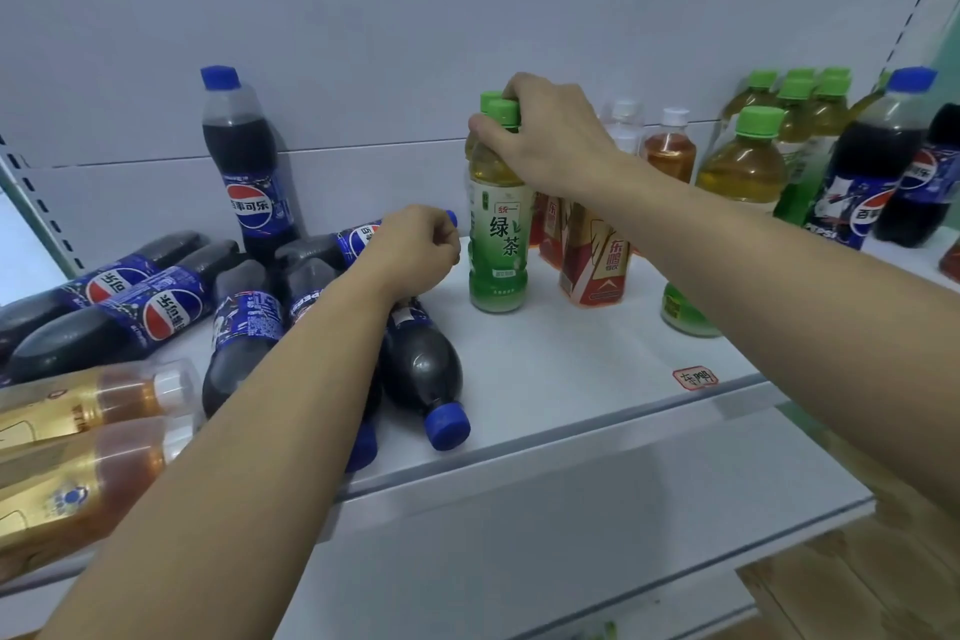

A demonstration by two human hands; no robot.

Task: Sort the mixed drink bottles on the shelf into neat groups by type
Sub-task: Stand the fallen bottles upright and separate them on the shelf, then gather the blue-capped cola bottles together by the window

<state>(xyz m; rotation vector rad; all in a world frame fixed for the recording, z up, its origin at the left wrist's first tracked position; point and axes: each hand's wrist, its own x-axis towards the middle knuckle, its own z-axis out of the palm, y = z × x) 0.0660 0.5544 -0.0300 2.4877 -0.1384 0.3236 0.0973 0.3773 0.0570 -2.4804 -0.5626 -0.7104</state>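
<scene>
Currently the green tea bottle (497,224) is gripped at its neck by the right hand (545,135), upright mid-shelf, its group well apart to the right. The left hand (415,250), curled, rests over fallen cola bottles (421,364); its grip cannot be told.

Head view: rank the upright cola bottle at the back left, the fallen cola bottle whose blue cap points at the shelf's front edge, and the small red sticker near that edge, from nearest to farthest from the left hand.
1. Fallen cola bottle, just below the left hand.
2. Upright cola bottle, behind, to its left.
3. Red sticker, far to its right.
</scene>
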